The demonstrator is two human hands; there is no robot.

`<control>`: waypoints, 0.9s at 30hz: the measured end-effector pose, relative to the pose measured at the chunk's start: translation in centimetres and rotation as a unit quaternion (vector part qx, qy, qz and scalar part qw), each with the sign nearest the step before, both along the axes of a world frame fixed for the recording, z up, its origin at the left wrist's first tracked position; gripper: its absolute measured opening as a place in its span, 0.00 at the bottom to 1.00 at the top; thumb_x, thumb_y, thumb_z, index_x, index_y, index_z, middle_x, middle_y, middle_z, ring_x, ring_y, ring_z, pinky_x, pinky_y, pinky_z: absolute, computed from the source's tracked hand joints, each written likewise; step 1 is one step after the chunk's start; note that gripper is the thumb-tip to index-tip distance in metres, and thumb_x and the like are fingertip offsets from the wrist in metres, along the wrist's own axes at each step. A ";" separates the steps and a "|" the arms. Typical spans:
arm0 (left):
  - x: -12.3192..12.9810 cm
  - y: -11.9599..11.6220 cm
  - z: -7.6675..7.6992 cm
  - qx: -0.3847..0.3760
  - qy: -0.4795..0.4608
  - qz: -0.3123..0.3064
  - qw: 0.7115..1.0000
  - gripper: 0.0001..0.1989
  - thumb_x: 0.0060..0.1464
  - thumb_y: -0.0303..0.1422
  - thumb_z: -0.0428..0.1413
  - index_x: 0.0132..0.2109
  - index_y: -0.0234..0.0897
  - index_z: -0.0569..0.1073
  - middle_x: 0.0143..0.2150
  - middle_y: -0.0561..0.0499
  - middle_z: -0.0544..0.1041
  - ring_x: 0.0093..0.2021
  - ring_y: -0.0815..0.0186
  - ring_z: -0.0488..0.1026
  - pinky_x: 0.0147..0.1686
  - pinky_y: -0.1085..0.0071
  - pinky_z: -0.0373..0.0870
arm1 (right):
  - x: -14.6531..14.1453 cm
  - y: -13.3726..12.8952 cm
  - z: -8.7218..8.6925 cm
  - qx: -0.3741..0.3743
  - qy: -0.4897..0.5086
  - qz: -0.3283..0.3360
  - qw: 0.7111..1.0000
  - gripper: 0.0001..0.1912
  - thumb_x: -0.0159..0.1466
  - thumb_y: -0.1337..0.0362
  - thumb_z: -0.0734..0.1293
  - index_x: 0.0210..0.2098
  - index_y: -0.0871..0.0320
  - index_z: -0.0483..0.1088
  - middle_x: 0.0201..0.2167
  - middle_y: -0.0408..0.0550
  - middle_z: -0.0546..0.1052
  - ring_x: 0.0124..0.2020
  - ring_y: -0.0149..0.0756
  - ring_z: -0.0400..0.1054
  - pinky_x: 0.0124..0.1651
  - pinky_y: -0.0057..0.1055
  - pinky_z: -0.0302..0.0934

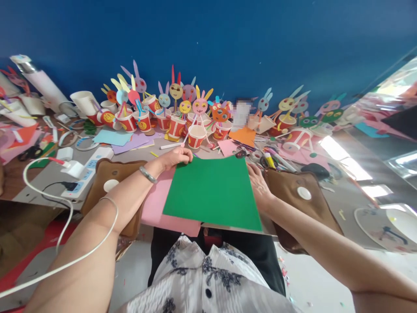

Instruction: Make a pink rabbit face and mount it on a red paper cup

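Note:
A sheet of green paper (213,193) spans the space between my two hands, above the near edge of the table. Its top edge dips in a shallow curve. My left hand (174,158) has its fingers curled over the sheet's upper left corner. At the right edge, my right hand (260,187) holds the same sheet, with part of its fingers hidden behind the paper. Beneath the green sheet lies pink paper (158,204), showing at the left and below.
Paper cups with rabbit-eared paper faces (197,137) line the back by the blue wall. Brown hot-water bags (302,208) lie on both sides. At left are a power strip (89,171) and a white cable (70,208) crossing my left arm. Pens (280,158) and scissors lie right.

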State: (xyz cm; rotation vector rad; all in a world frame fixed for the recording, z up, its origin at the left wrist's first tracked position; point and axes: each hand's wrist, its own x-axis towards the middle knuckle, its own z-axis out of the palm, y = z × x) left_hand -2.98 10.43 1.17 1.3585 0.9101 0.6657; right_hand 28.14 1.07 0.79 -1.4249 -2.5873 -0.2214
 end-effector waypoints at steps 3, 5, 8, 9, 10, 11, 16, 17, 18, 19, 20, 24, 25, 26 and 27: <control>-0.1 -0.2 0.1 0.012 0.007 -0.071 0.997 0.04 0.31 0.29 0.57 0.22 0.35 0.73 0.23 0.54 0.70 0.26 0.73 0.62 0.25 0.77 0.55 | 0.8 0.4 0.8 -0.007 -0.038 -0.070 0.997 0.19 0.71 0.61 0.61 0.57 0.57 0.74 0.56 0.60 0.77 0.55 0.54 0.70 0.54 0.49 0.63; -0.1 -0.4 0.1 0.020 0.016 -0.115 0.993 0.05 0.30 0.29 0.57 0.22 0.35 0.74 0.23 0.53 0.72 0.26 0.72 0.62 0.26 0.76 0.56 | 0.9 0.9 1.0 -0.013 -0.073 -0.146 0.987 0.21 0.71 0.59 0.59 0.58 0.61 0.71 0.56 0.64 0.77 0.54 0.57 0.70 0.52 0.49 0.62; -0.2 -0.7 0.3 0.030 0.030 -0.160 0.986 0.05 0.30 0.29 0.57 0.22 0.34 0.75 0.23 0.52 0.72 0.26 0.71 0.63 0.27 0.75 0.56 | 1.0 2.0 0.8 -0.052 -0.102 -0.204 0.972 0.19 0.70 0.59 0.60 0.54 0.64 0.71 0.47 0.66 0.79 0.50 0.58 0.72 0.48 0.47 0.63; -0.2 -0.8 0.4 0.035 0.032 -0.166 0.985 0.05 0.30 0.30 0.57 0.22 0.34 0.75 0.23 0.52 0.72 0.27 0.71 0.63 0.27 0.75 0.57 | 1.1 2.4 0.7 -0.065 -0.102 -0.208 0.970 0.18 0.70 0.60 0.60 0.53 0.64 0.71 0.45 0.66 0.79 0.49 0.58 0.73 0.46 0.45 0.63; -0.2 -0.9 0.5 0.040 0.032 -0.168 0.984 0.05 0.30 0.30 0.57 0.22 0.34 0.75 0.23 0.52 0.72 0.27 0.70 0.63 0.28 0.75 0.57 | 1.2 2.7 0.6 -0.074 -0.099 -0.210 0.970 0.17 0.70 0.61 0.60 0.53 0.64 0.71 0.44 0.65 0.80 0.47 0.56 0.74 0.44 0.43 0.64; -0.2 -0.9 0.6 0.046 0.030 -0.165 0.985 0.05 0.31 0.31 0.57 0.22 0.34 0.74 0.23 0.52 0.71 0.27 0.70 0.63 0.28 0.75 0.57 | 1.3 2.9 0.6 -0.077 -0.094 -0.209 0.970 0.17 0.69 0.63 0.60 0.53 0.63 0.71 0.44 0.64 0.80 0.46 0.55 0.75 0.42 0.42 0.64; -0.4 -0.7 0.8 0.081 0.008 -0.107 0.991 0.07 0.33 0.35 0.55 0.21 0.36 0.68 0.23 0.54 0.64 0.26 0.71 0.58 0.28 0.74 0.55 | 3.0 1.7 1.5 -0.060 -0.071 -0.178 0.980 0.22 0.68 0.67 0.61 0.61 0.60 0.67 0.50 0.60 0.80 0.49 0.50 0.75 0.45 0.39 0.67; -0.4 -0.6 0.8 0.086 0.007 -0.095 0.992 0.07 0.33 0.36 0.55 0.21 0.36 0.67 0.23 0.54 0.64 0.26 0.71 0.57 0.28 0.74 0.54 | 3.5 1.0 1.8 -0.049 -0.061 -0.165 0.983 0.22 0.68 0.67 0.60 0.61 0.60 0.66 0.50 0.60 0.80 0.50 0.51 0.75 0.46 0.40 0.68; -0.4 -0.5 0.7 0.091 0.009 -0.084 0.992 0.08 0.34 0.36 0.55 0.21 0.36 0.67 0.23 0.54 0.63 0.26 0.71 0.57 0.28 0.74 0.54 | 4.1 0.4 2.1 -0.036 -0.050 -0.155 0.986 0.23 0.68 0.66 0.60 0.62 0.60 0.66 0.51 0.60 0.80 0.51 0.52 0.75 0.46 0.41 0.68; -0.3 -0.4 0.6 0.095 0.013 -0.074 0.993 0.08 0.34 0.36 0.55 0.22 0.36 0.67 0.23 0.54 0.63 0.26 0.71 0.57 0.28 0.74 0.54 | 4.8 -0.3 2.5 -0.025 -0.040 -0.149 0.988 0.23 0.68 0.65 0.60 0.62 0.60 0.66 0.51 0.60 0.80 0.51 0.52 0.75 0.46 0.42 0.69; -0.3 -0.4 0.5 0.098 0.021 -0.067 0.993 0.08 0.34 0.36 0.54 0.22 0.36 0.67 0.23 0.54 0.63 0.26 0.71 0.57 0.27 0.74 0.54 | 5.5 -1.0 2.8 -0.016 -0.033 -0.149 0.988 0.23 0.69 0.65 0.60 0.62 0.60 0.66 0.52 0.61 0.80 0.51 0.53 0.75 0.46 0.43 0.70; 0.0 0.1 -0.5 0.112 0.068 -0.045 0.990 0.07 0.37 0.35 0.54 0.23 0.36 0.68 0.22 0.54 0.65 0.26 0.70 0.60 0.27 0.74 0.56 | 8.5 -3.2 3.4 -0.028 -0.013 -0.150 0.988 0.21 0.69 0.62 0.61 0.60 0.59 0.69 0.54 0.60 0.80 0.51 0.55 0.76 0.49 0.47 0.72; 0.0 0.2 -0.8 0.118 0.080 -0.038 0.989 0.06 0.37 0.35 0.54 0.23 0.36 0.68 0.22 0.55 0.66 0.26 0.70 0.61 0.28 0.74 0.57 | 9.1 -3.6 3.4 -0.036 -0.012 -0.150 0.988 0.21 0.69 0.62 0.61 0.60 0.59 0.70 0.55 0.59 0.80 0.52 0.55 0.76 0.50 0.48 0.72; 0.1 0.4 -1.1 0.126 0.093 -0.031 0.987 0.06 0.37 0.35 0.53 0.23 0.36 0.69 0.22 0.55 0.66 0.26 0.70 0.61 0.28 0.74 0.58 | 9.7 -3.9 3.2 -0.044 -0.014 -0.154 0.987 0.21 0.69 0.62 0.61 0.60 0.59 0.70 0.56 0.59 0.79 0.54 0.56 0.76 0.51 0.48 0.72; 0.1 0.5 -1.4 0.135 0.105 -0.024 0.985 0.06 0.38 0.34 0.53 0.23 0.36 0.69 0.22 0.55 0.66 0.26 0.70 0.62 0.28 0.74 0.59 | 10.1 -4.2 3.1 -0.050 -0.019 -0.159 0.986 0.21 0.69 0.62 0.61 0.59 0.58 0.71 0.56 0.58 0.79 0.54 0.56 0.76 0.51 0.49 0.72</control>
